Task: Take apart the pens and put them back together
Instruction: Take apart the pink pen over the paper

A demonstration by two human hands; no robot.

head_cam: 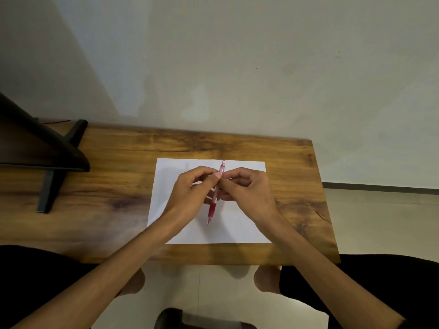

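Note:
A red pen (212, 209) with a clear pink barrel and a darker red grip is held above a white sheet of paper (240, 230) on the wooden table (114, 186). Its tip points toward me and its clicker end points toward the wall. My left hand (190, 195) pinches the barrel's upper part from the left. My right hand (247, 193) pinches the same stretch from the right, so the fingertips of both hands meet on the pen. The pen looks whole; its middle is hidden by my fingers.
A black monitor with its stand (51, 176) occupies the table's left side. The table's right edge (325, 198) drops off to a pale floor. A wall rises just behind the table. My knees (266, 279) show below the front edge.

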